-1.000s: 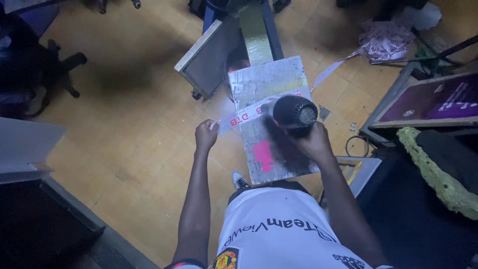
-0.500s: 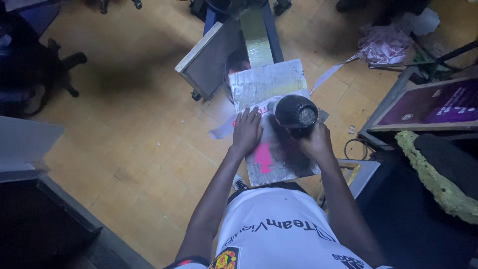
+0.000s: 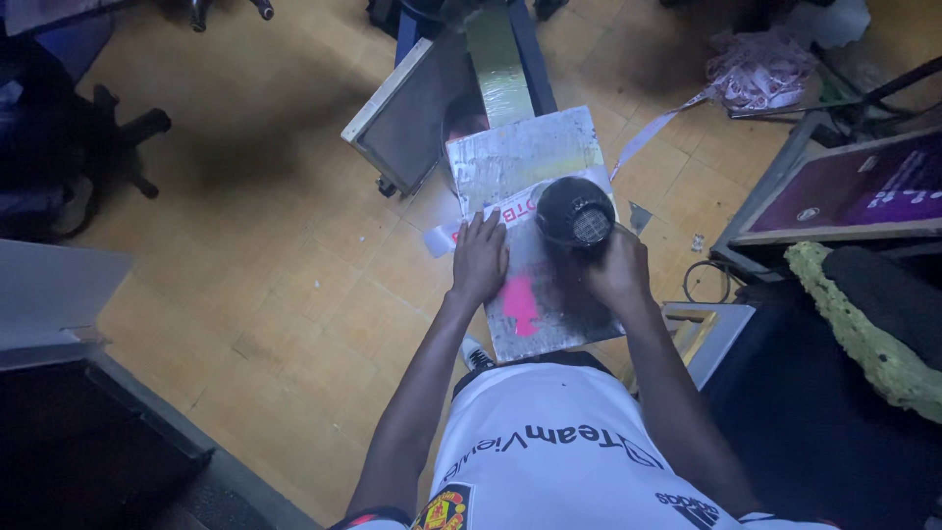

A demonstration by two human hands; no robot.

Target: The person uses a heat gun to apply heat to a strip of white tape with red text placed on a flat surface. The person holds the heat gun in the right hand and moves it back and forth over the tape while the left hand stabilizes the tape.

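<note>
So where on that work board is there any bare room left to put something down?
Little room. The left hand presses the white strip and the right hand holds the black dryer mid-board. Bare patches: the far end behind the dryer, and the near edge around the pink stain.

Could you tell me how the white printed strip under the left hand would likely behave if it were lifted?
The white printed strip looks thin and flat, so probably floppy and very light. Its end overhangs the board, so it may slide easily once the left hand lets go.

The heat gun (image 3: 575,213) is black. The grey platen board (image 3: 538,236) carries a pink blotch (image 3: 521,304). The floor (image 3: 245,236) is yellow-brown tile.
</note>
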